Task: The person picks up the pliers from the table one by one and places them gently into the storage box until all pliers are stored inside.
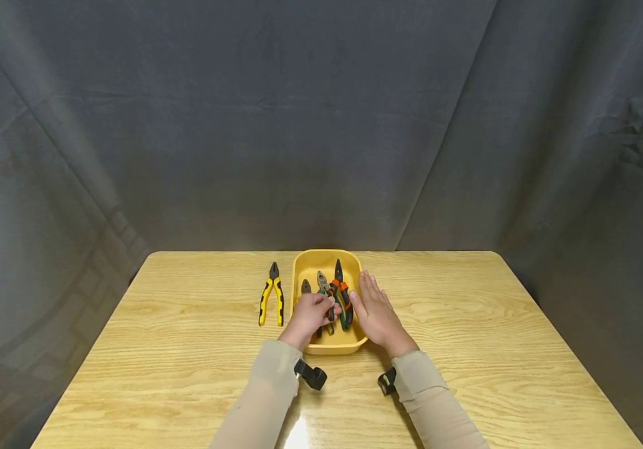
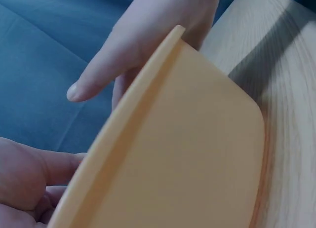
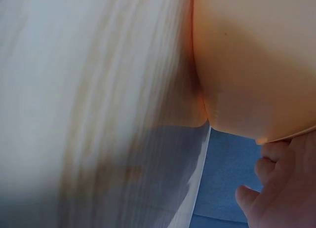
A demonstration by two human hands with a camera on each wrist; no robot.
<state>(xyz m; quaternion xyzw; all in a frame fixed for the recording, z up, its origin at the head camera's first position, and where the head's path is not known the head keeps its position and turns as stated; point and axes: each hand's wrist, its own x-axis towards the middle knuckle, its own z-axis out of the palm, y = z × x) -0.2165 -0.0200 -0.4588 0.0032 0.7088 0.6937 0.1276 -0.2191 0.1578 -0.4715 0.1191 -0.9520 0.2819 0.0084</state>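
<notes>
A yellow plastic tray (image 1: 335, 349) holds several pliers. My left hand (image 1: 311, 315) reaches in over its left side, fingers curled and pinching a dark handle of the steel-headed pliers (image 1: 322, 280). Dark-headed pliers (image 1: 306, 287) lie partly hidden under that hand. To the right are long-nose pliers (image 1: 338, 270) with orange and black handles, beside a green handle (image 1: 343, 317). My right hand (image 1: 378, 315) lies along the tray's right rim with fingers straight. In the left wrist view, the tray wall (image 2: 197, 124) hides most of the left hand's fingers.
Yellow-and-black pliers (image 1: 272, 296) lie on the wooden table (image 1: 186, 349) just left of the tray, jaws pointing away. A grey curtain (image 1: 299, 125) hangs behind the table's far edge.
</notes>
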